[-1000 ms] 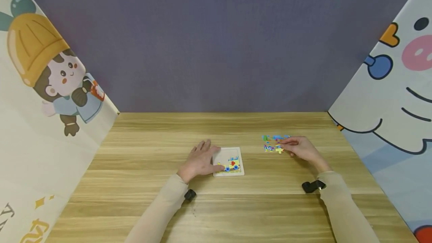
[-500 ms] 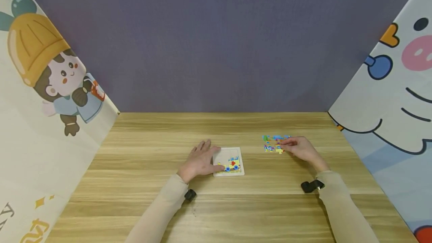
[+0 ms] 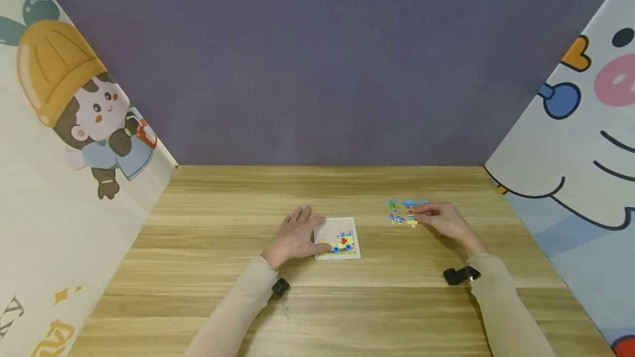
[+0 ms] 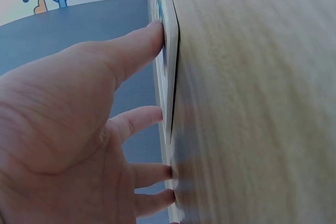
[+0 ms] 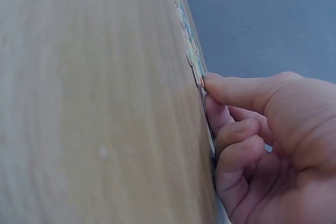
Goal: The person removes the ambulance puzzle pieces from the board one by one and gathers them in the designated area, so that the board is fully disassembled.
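Observation:
A square, pale puzzle tray (image 3: 329,230) lies flat on the table, its lower part filled with pieces that show a yellow vehicle (image 3: 343,242) with a red cross and blue wheels. My left hand (image 3: 294,237) rests at the tray's left side. In the left wrist view its straight thumb (image 4: 134,48) and index finger touch the tray, while the other fingers reach down to the tabletop. To the right, several loose jigsaw pieces (image 3: 396,218) lie grouped. My right hand (image 3: 446,223) pinches a yellowish puzzle piece (image 5: 198,72) between thumb and index finger; the fingertips partly hide it.
The wooden table (image 3: 317,313) reaches back to a dark blue-grey wall (image 3: 317,70). Printed side panels with cartoon figures stand left (image 3: 99,142) and right (image 3: 585,142). A black wrist camera (image 3: 461,275) sits at each sleeve.
The whole head view has shifted slightly. Both hands, the tray and the loose pieces keep nearly the same places; the right fingers stay at the same yellowish puzzle piece.

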The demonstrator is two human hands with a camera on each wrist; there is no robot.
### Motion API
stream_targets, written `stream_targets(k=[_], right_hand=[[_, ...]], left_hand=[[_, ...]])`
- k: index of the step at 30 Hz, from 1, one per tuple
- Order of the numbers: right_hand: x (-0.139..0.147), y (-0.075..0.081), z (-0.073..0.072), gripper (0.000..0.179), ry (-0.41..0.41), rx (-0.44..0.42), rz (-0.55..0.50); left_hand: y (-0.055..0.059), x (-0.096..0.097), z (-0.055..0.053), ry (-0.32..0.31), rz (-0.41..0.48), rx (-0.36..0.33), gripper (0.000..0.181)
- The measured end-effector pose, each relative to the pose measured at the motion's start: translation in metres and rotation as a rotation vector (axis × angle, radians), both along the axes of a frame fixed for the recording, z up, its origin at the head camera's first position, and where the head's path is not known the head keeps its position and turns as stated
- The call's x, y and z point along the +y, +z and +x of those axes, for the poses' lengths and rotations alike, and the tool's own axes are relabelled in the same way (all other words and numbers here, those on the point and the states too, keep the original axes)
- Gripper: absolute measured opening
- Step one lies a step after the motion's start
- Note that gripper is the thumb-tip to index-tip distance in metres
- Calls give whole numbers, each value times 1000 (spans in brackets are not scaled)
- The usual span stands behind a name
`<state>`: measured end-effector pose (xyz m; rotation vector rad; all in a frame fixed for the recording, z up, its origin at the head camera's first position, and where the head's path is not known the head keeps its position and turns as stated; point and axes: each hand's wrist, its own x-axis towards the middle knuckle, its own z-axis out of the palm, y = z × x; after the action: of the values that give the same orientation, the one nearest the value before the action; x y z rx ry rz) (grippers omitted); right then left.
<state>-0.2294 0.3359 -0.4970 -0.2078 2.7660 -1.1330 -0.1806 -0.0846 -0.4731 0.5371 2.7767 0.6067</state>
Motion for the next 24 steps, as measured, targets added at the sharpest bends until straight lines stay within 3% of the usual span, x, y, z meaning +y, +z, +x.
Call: stream_targets(k=[17, 24], right_hand=[[-2, 2, 6, 38, -18, -37, -97], [-15, 10, 6, 40, -14, -20, -78]], left_hand=[[-2, 1, 1, 3, 0, -12, 78], [-2, 1, 1, 6, -5, -12, 78]])
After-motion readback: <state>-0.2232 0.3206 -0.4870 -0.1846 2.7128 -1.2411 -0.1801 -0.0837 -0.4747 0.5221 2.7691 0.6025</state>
